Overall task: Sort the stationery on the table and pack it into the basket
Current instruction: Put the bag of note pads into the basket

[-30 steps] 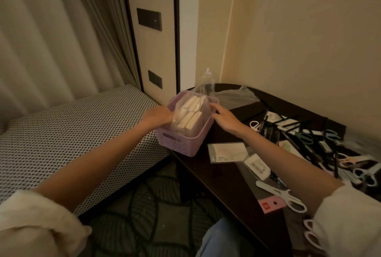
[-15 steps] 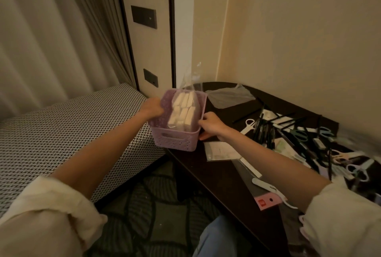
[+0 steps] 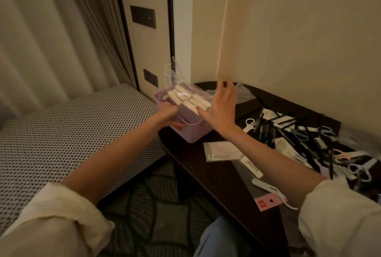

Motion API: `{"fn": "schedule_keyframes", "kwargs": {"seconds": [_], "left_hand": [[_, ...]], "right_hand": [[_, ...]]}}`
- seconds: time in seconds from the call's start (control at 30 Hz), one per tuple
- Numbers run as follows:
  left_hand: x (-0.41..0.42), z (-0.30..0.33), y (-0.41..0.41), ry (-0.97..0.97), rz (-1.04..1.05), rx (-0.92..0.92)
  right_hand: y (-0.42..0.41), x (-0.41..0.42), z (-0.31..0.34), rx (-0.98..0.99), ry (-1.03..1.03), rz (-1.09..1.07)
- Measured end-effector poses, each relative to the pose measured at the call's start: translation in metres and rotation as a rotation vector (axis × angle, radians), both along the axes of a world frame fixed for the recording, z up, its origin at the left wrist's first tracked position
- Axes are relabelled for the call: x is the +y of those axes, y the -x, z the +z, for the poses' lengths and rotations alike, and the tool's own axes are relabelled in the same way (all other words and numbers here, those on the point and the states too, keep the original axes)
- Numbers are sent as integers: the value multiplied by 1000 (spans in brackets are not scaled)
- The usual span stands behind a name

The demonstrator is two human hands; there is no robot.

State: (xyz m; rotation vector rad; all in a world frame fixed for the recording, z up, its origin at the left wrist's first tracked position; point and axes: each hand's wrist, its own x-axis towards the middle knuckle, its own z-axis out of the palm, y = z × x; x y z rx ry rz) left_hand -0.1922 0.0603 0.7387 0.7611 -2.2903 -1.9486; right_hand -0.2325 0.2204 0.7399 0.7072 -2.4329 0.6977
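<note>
A lilac plastic basket point(image 3: 193, 132) is tilted at the left end of the dark table point(image 3: 218, 176). A clear bag of white erasers point(image 3: 185, 100) sticks up out of it. My left hand point(image 3: 168, 115) is shut on the basket's near-left rim. Just right of the basket, my right hand point(image 3: 222, 106) is raised with fingers spread, touching nothing I can see. Several scissors point(image 3: 299, 135) and black pens point(image 3: 266, 126) lie in a heap on the table's right side.
A flat clear packet point(image 3: 220, 150), a barcode label strip point(image 3: 251, 164) and white scissors on a pink card point(image 3: 270, 197) lie near the table's front edge. An empty clear bag point(image 3: 241, 91) lies behind the basket. A patterned bench point(image 3: 72, 135) stands left; wall behind.
My right hand has let go of the basket's right side and lifted open. The basket has tipped, its right side raised, while my left hand keeps hold of it.
</note>
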Motion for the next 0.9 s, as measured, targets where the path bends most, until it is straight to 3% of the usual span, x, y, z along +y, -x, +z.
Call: {"fn": "schedule_keyframes", "kwargs": {"seconds": [0.07, 0.17, 0.27, 0.57, 0.8, 0.9], "left_hand": [[2, -2, 1, -55, 2, -17], [3, -4, -1, -151, 5, -52], [5, -8, -3, -238, 15, -100], [19, -11, -9, -275, -2, -109], [14, -7, -25, -161, -40, -246], [10, -13, -23, -96, 20, -219]], "right_hand": [[9, -6, -1, 264, -256, 70], [22, -14, -2, 194, -584, 71], [35, -17, -4, 172, -735, -10], [49, -24, -12, 91, -739, -116], [51, -6, -2, 41, -762, 57], [42, 10, 9, 30, -702, 145]]}}
